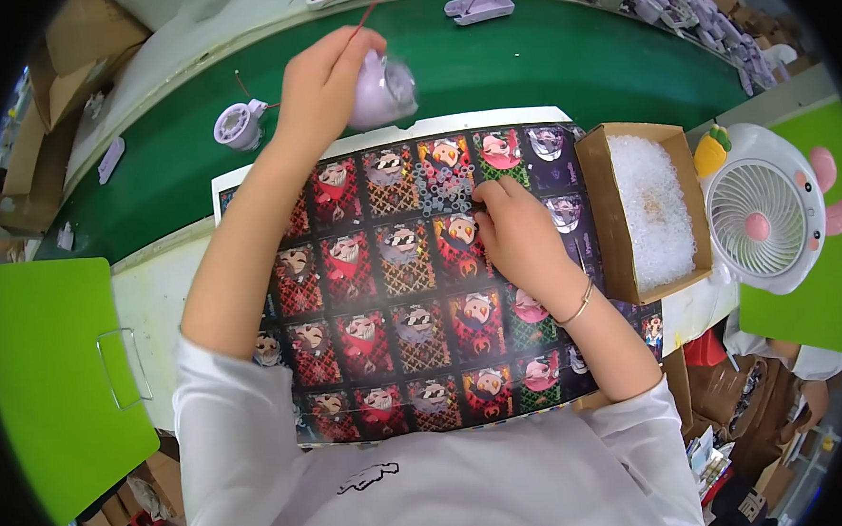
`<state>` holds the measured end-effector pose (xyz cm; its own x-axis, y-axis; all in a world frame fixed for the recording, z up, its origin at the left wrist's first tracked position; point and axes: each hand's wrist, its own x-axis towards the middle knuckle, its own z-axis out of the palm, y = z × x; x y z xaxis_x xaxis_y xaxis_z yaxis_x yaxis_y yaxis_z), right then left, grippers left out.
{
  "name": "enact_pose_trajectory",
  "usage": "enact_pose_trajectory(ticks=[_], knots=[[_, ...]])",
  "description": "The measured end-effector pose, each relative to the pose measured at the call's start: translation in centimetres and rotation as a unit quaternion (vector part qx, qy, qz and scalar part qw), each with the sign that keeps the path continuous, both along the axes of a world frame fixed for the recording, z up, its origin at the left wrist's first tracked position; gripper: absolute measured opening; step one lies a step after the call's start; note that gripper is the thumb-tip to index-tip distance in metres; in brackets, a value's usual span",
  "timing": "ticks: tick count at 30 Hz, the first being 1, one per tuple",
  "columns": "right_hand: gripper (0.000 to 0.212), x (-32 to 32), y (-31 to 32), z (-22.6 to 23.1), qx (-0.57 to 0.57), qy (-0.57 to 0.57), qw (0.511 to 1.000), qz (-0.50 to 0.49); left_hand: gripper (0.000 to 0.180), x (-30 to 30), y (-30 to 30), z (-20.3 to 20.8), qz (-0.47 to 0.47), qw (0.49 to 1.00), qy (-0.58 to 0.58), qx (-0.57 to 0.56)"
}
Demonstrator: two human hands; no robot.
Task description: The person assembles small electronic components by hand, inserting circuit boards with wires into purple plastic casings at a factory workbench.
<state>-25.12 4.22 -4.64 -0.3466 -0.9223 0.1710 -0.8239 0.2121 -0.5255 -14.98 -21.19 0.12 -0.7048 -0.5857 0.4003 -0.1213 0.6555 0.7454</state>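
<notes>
My left hand (321,87), raised over the green surface, grips a lavender rounded housing (371,99) with a clear, blurred end. A thin red wire rises beside the fingers. My right hand (524,229) rests on the printed sheet (385,308), its fingers bent and drawn together at the edge of a pile of small translucent rings (444,187). Whatever its fingertips may pinch is hidden or too small to name. Left of my left wrist stands a lavender round part (239,126) with a wire sticking up.
A cardboard box (617,224) of small clear pieces sits right of the sheet, beside a white fan (759,212). The green surface (563,70) carries a lavender tray-shaped part (479,8) at the back and a small lavender piece (111,160) at left. Many lavender parts (689,20) lie heaped far right.
</notes>
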Motion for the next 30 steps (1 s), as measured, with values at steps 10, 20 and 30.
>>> enact_pose_trajectory(ticks=[10,20,30], knots=[[0.012,0.3,-1.0,-0.5,0.021,0.034,0.999,0.007,0.039,13.7,20.1,-3.5,-0.077,0.812,0.063,0.576],[0.011,3.4,5.7,6.8,-0.043,-0.307,0.95,0.043,0.011,12.0,22.5,-0.8,-0.095,0.992,0.063,0.06],[0.026,7.0,9.2,10.0,-0.177,-0.152,0.962,0.143,0.02,10.8,23.9,1.1,-0.088,0.991,-0.004,-0.102]])
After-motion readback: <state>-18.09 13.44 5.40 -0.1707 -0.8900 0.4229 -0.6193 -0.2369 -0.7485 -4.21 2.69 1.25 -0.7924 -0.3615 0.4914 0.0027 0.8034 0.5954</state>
